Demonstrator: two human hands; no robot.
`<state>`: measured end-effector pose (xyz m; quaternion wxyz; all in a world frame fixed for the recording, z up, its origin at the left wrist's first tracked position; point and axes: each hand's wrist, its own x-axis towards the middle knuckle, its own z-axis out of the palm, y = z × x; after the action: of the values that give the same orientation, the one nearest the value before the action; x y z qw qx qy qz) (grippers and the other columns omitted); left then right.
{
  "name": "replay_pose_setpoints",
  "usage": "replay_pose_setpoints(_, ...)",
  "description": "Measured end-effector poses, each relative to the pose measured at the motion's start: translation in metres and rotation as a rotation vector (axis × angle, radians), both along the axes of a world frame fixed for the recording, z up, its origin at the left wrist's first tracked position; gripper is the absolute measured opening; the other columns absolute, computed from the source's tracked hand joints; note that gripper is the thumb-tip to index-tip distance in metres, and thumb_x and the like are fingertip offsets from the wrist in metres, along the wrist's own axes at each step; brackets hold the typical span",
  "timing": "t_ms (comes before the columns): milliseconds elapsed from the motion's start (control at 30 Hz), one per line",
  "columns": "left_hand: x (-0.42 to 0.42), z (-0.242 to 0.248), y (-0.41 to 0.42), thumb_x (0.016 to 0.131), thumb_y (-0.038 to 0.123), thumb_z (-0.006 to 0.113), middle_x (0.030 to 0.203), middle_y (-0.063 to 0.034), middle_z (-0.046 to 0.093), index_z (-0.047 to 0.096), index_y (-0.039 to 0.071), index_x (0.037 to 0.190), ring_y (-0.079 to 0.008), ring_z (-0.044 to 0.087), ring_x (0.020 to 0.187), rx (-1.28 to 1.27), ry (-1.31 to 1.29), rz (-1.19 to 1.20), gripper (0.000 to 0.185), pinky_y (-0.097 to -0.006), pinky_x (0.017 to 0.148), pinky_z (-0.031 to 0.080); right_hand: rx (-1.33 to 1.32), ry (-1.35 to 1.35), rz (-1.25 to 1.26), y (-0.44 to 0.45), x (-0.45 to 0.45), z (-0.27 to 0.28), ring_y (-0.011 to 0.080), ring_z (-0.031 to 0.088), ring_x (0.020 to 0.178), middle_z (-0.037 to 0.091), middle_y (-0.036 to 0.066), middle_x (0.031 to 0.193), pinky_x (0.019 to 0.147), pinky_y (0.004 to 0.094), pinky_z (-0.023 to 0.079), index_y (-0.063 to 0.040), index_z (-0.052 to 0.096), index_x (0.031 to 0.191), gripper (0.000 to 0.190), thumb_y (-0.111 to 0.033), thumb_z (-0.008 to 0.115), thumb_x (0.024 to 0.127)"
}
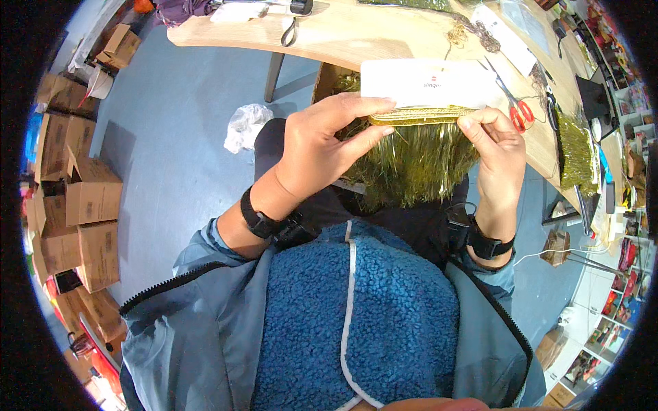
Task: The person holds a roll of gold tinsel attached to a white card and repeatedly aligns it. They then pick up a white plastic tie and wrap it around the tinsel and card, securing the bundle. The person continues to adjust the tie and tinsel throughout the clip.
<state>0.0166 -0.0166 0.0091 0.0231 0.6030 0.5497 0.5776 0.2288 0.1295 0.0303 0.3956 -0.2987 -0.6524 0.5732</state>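
Note:
My left hand (329,138) pinches the left end of a flat, layered olive-gold band (421,117) between thumb and fingers. At its right end my right hand (493,136) holds the same band with thumb and curled fingers. Shiny green-gold tinsel-like fringe (416,164) hangs below the band, over my lap. Just above the band a white card (426,82) with print lies at the table's edge, its lower edge close to my fingertips. Whether card and band are joined, I cannot tell.
Red-handled scissors (522,115) lie right of my right hand on the wooden table (329,38). Tangled brown yarn (480,36) is farther back; more green fringe (578,154) lies right. Cardboard boxes (95,190) stand left, and a white plastic bag (248,127) rests on the floor.

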Motion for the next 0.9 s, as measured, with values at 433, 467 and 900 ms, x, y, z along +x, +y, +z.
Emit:
replay_pose_setpoints(433, -0.025, 0.006, -0.008, 0.086, -0.004, 0.076, 0.098, -0.0075, 0.074, 0.076, 0.001, 0.110, -0.0113, 0.069, 0.088, -0.288, -0.398, -0.275, 0.024, -0.0244, 0.079, 0.056, -0.093, -0.136, 0.174, 0.008, 0.020, -0.002, 0.0048, 0.057, 0.073, 0.068, 0.000, 0.081, 0.067, 0.0204, 0.043, -0.006, 0.066, 0.081, 0.015, -0.003, 0.080, 0.086)
replay_pose_setpoints(467, -0.027, 0.007, -0.010, 0.085, -0.007, 0.075, 0.103, -0.0102, 0.074, 0.075, -0.002, 0.109, -0.0144, 0.069, 0.093, -0.334, -0.399, -0.275, 0.024, -0.0267, 0.084, 0.057, -0.093, -0.135, 0.197, 0.009, 0.022, -0.003, 0.0051, 0.057, 0.075, 0.067, -0.001, 0.081, 0.069, 0.0207, 0.042, -0.006, 0.065, 0.082, 0.014, -0.004, 0.078, 0.087)
replay_pose_setpoints(900, -0.034, 0.007, -0.010, 0.084, -0.009, 0.074, 0.108, -0.0125, 0.074, 0.074, -0.004, 0.108, -0.0177, 0.070, 0.099, -0.386, -0.433, -0.337, 0.024, -0.0290, 0.089, 0.056, -0.118, -0.051, 0.218, 0.012, 0.025, -0.008, 0.0058, 0.059, 0.074, 0.068, 0.000, 0.081, 0.068, 0.0205, 0.044, -0.006, 0.065, 0.083, 0.014, -0.001, 0.078, 0.087)
